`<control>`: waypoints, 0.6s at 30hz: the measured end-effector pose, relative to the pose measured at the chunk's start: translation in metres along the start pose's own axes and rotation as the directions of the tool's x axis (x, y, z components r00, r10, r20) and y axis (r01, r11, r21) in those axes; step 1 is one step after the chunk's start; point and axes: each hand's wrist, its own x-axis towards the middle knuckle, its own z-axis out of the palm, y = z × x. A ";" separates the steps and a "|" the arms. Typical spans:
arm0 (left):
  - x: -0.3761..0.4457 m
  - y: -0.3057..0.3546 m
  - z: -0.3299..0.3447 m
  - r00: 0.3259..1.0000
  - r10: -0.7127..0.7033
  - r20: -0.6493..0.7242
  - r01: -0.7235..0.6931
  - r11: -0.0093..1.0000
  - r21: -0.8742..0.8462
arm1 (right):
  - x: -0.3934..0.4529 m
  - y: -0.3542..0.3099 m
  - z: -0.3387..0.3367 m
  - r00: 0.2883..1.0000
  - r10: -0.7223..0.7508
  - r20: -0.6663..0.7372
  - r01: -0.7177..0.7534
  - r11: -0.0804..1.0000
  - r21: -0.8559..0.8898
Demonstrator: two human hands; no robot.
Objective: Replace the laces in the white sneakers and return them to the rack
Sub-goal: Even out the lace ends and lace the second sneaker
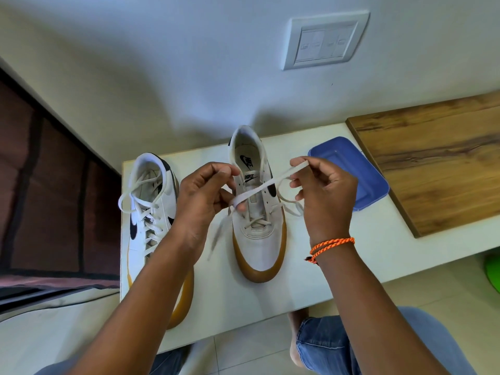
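Two white sneakers with tan soles stand on a white table [338, 255]. The left sneaker [151, 212] is fully laced. Only the lowest eyelets of the right sneaker [257, 234] are laced. A flat white lace [259, 188] stretches above that shoe's tongue between both hands. My left hand [203, 196] pinches the lace at its left part, fingers curled. At the other end, my right hand [324, 190] pinches the lace between thumb and forefinger. A loose lace end hangs down beside my left wrist.
A blue plastic lid or tray [359, 169] lies on the table right of the shoes. A wooden board [433, 158] covers the far right. A wall with a switch plate [324, 40] is behind. My knees in jeans are below the table edge.
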 end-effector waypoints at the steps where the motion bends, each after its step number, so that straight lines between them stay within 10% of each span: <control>1: 0.000 0.000 0.000 1.000 -0.007 -0.010 0.007 1.000 -0.007 | 0.001 0.000 -0.001 0.999 0.030 -0.021 -0.030 0.999 0.021; 18: -0.001 0.007 -0.004 0.984 -0.105 -0.144 0.070 0.970 -0.231 | 0.009 0.005 -0.015 0.900 0.396 -0.181 -0.359 0.911 0.202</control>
